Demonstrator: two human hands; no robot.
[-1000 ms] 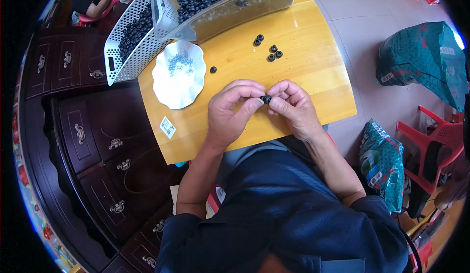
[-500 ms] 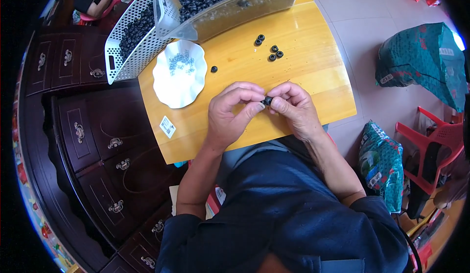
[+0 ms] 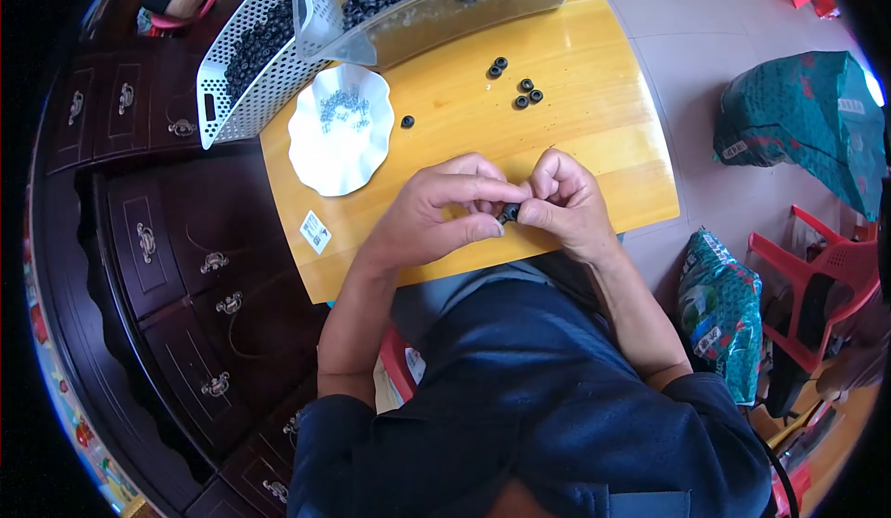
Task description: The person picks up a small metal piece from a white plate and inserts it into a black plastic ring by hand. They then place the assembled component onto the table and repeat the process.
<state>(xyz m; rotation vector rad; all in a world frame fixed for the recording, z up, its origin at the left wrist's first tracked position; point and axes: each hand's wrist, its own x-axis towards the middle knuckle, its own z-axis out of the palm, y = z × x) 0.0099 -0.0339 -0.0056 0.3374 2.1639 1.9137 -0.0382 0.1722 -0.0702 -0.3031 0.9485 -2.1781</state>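
Note:
Near the front edge of the table, a small black ring-shaped part (image 3: pixel 510 212) sits between my two hands. My right hand (image 3: pixel 574 212) pinches it between thumb and bent fingers. My left hand (image 3: pixel 436 212) curls around its other side, thumb tip close below it and the forefinger stretched across above toward the right fingertips. The fingers partly cover the part. Loose black rings (image 3: pixel 527 97) lie beyond my hands, with a single ring (image 3: pixel 407 122) nearer the bowl. A white wavy-rimmed bowl (image 3: pixel 306 161) holds small clear pieces (image 3: pixel 343 110).
At the back stand a clear bin (image 3: pixel 483 12) and a white perforated basket (image 3: pixel 213 128), both with many black rings. A label card (image 3: pixel 316 232) lies at the table's left. Dark drawers (image 3: pixel 176 230) flank the left; teal sacks (image 3: pixel 789 110) and a red chair (image 3: pixel 826 277) are at right.
My hands have shifted slightly toward me with the black ring. My left forefinger has stretched further right over it, and the left thumb has dropped lower and opened away from the forefinger.

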